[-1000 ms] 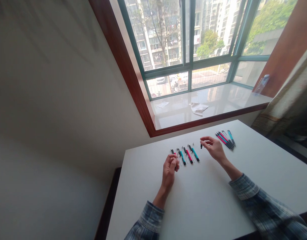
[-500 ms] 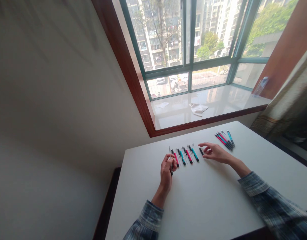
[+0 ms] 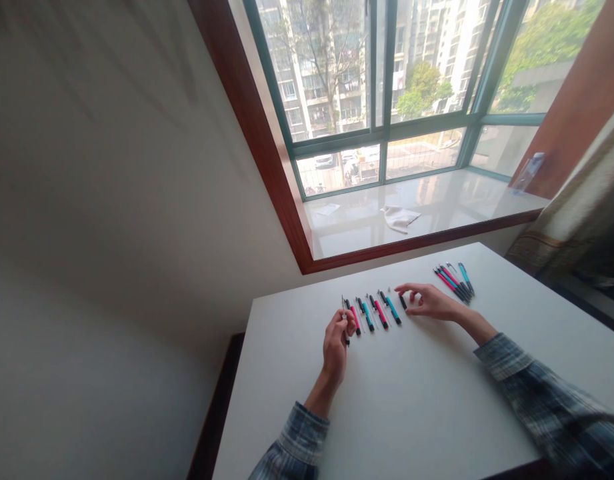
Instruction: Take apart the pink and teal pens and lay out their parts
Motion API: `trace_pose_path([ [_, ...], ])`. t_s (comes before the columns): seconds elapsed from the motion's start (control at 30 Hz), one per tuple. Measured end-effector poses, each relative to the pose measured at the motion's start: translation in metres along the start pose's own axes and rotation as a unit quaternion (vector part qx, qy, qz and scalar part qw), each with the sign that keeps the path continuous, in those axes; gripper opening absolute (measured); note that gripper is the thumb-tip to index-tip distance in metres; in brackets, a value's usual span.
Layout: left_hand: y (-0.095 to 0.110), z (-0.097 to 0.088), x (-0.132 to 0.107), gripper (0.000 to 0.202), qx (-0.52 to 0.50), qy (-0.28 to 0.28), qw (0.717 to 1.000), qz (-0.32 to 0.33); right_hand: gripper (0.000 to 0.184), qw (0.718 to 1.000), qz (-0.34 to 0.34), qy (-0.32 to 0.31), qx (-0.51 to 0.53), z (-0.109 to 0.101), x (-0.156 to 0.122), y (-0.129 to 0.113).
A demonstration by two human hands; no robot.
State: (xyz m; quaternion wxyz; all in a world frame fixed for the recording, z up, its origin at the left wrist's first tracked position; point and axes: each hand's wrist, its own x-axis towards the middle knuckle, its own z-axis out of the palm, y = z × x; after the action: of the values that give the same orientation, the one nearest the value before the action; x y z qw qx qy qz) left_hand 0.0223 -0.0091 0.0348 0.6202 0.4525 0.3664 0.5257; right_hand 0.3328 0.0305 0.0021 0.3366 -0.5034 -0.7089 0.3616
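Observation:
My left hand (image 3: 335, 340) grips a thin pen part (image 3: 343, 305), whose dark lower end shows below my fingers at the left end of a row of taken-apart pens. The row has pink pen barrels (image 3: 381, 313) and teal pen barrels (image 3: 393, 310), with small thin parts lying between them. My right hand (image 3: 429, 303) hovers open and empty, its fingertips just beside a small black pen part (image 3: 403, 302). Farther right, a bunch of assembled pink and teal pens (image 3: 454, 283) lies together on the white table (image 3: 387, 413).
Beyond the table's far edge is a glossy window sill (image 3: 427, 200) with a white cloth (image 3: 399, 219), a sheet of paper (image 3: 328, 209) and a clear bottle (image 3: 521, 172). A wall stands left of the table, and a curtain (image 3: 571, 193) hangs at the right.
My right hand held the small black part earlier. That part now lies on the table, and the hand is open. My left hand has taken up the thin pen part.

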Motion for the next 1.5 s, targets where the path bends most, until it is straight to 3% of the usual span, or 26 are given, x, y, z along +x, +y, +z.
trace_pose_path([
  [0.2, 0.001, 0.001, 0.001, 0.016, 0.020, -0.011, 1.000, 0.001, 0.080, 0.997, 0.007, 0.066, 0.027, 0.007, 0.013, 0.010],
  [0.43, -0.001, -0.001, 0.003, 0.015, -0.012, -0.025, 1.000, -0.005, 0.093, 0.996, 0.018, 0.074, 0.053, 0.016, 0.011, 0.017],
  [1.37, -0.007, 0.000, 0.005, 0.024, -0.022, -0.021, 0.999, -0.015, 0.088, 0.997, 0.005, 0.066, 0.038, 0.015, 0.010, 0.014],
  [1.5, -0.007, 0.000, 0.006, 0.028, -0.009, -0.011, 1.000, -0.010, 0.080, 0.995, 0.001, 0.102, 0.014, 0.015, 0.012, 0.016],
])
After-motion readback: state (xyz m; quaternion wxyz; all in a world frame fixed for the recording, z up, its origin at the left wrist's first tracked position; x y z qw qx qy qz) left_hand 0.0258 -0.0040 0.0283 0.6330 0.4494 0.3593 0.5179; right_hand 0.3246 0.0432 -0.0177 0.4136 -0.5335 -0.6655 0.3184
